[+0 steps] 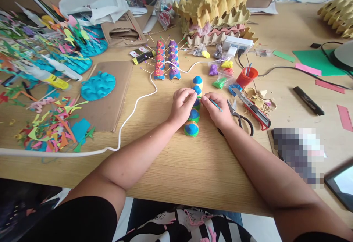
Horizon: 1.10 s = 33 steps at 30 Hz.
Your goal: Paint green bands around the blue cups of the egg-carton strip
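A strip of egg-carton cups point(191, 129) stands in front of me, its bumps coated in blue and green clay. My left hand point(182, 106) is closed at the strip's left side, its thumb and fingertips pressed against a middle bump. On the other side, my right hand point(217, 110) is closed around a thin blue stick-like tool point(216, 105). The right fingertips reach close to the same bump, and a little green shows between the hands. Both hands partly cover the middle cups.
Scissors point(242, 122) and a red utility knife point(255, 111) lie right of my right hand. A red cup point(246, 76) stands behind them. Two painted carton strips point(173, 63) sit farther back. A white cable point(136, 104) crosses the left side near cardboard point(110, 113).
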Tool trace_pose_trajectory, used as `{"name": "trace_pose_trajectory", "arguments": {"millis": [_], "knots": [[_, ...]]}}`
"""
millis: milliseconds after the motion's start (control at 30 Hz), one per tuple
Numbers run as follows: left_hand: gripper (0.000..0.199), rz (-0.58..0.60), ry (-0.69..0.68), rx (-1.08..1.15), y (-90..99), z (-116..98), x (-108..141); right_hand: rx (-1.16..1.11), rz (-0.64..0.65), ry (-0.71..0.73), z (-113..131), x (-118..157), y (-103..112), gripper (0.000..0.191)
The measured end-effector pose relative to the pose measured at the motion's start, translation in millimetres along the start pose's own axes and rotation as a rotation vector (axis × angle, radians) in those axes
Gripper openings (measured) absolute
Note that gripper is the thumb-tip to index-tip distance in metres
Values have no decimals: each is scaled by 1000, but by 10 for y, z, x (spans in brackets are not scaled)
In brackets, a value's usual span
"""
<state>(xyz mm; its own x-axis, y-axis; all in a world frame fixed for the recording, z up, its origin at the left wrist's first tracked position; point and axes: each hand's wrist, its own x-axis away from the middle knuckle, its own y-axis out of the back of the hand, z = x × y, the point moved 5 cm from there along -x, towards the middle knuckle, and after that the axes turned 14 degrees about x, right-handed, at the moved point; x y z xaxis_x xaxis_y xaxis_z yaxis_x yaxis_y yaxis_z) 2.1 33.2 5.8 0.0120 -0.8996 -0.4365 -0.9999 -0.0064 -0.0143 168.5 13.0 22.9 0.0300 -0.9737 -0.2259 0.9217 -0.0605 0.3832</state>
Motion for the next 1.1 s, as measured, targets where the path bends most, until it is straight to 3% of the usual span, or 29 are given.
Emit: {"name": "trace_pose_trajectory", "arguments": {"millis": [300, 567, 700, 1100], "knots": [[66, -28, 19, -9, 0, -87, -6, 4, -27, -3, -16, -1, -10, 68], [25, -11, -8, 21, 14, -23, -30, -18, -64, -7, -41, 0, 21, 52], [17, 3, -2, 26, 23, -23, -38, -38, -68, -38, -48, -4, 23, 55], [65, -38, 13, 39, 14, -68, -32, -11, -53, -46, -56, -10, 12, 69]]}}
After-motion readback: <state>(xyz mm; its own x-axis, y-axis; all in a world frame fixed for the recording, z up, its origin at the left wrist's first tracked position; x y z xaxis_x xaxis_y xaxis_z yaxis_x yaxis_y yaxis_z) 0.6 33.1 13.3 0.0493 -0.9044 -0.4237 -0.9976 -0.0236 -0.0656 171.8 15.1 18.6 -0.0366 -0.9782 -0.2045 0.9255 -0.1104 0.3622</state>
